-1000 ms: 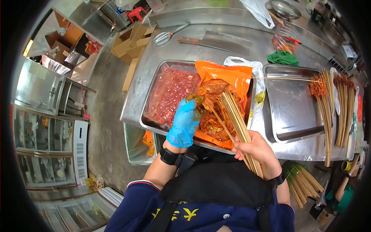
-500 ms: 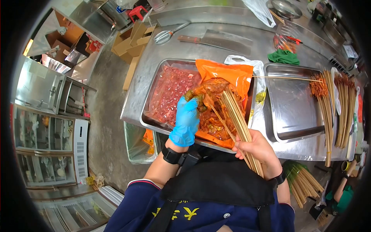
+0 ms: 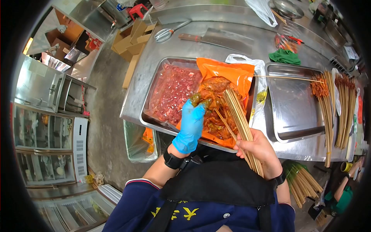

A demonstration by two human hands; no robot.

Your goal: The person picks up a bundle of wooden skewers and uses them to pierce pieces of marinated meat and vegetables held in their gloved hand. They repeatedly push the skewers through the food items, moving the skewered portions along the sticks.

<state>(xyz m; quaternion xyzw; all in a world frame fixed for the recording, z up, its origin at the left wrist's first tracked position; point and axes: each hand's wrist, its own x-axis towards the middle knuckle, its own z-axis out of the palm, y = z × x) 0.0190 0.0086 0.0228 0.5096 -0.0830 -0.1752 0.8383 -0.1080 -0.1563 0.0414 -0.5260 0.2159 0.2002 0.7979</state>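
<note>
My left hand (image 3: 191,125), in a blue glove, is over the marinated meat (image 3: 220,125), its stained fingertips closed around a piece of it. Exactly where that piece ends is hard to see. The red-orange meat lies in an opened orange bag (image 3: 228,69) inside a metal tray (image 3: 148,123). My bare right hand (image 3: 257,149) grips a thick bundle of wooden skewers (image 3: 240,116). One single skewer (image 3: 225,123) sticks out apart from the bundle, its tip pointing at the meat near my left fingers. Beside the orange bag, the same tray holds a clear bag of raw red meat (image 3: 174,91).
To the right is a second metal tray (image 3: 295,104), with loaded skewers (image 3: 320,89) across its right edge. A cleaver (image 3: 222,40), scissors (image 3: 166,34) and green cloth (image 3: 285,57) lie behind. More skewers (image 3: 303,183) stand below the counter. Another person's arm (image 3: 344,185) shows at far right.
My left hand has drawn slightly right and down, away from the single skewer's tip. The meat seen at that tip before no longer shows there. My right hand still holds the bundle.
</note>
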